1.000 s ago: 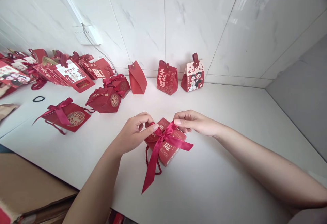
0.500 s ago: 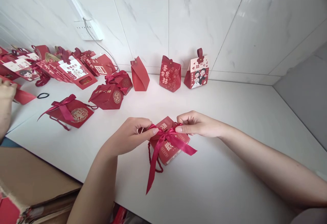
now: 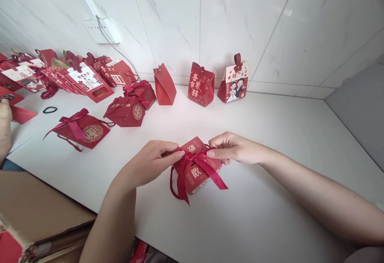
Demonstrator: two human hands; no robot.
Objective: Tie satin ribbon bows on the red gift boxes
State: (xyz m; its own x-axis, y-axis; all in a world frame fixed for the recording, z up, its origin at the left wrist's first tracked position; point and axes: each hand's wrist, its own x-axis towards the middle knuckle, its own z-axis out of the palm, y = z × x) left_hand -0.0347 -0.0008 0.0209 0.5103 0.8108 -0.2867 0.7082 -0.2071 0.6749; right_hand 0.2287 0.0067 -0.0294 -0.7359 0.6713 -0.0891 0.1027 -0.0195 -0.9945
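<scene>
One red box between both hands, under its ribbon bow

My feed shows bright, diffuse light; pale glare streaks the tiled wall at upper right, soft shadow greys the lower tabletop, and wide-angle distortion stretches the margins.

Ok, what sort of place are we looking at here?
Probably a small gift-packaging workroom, perhaps in a home: many red gift boxes on a white table, a cardboard box beside it, and another person's hand at the left edge.
</scene>
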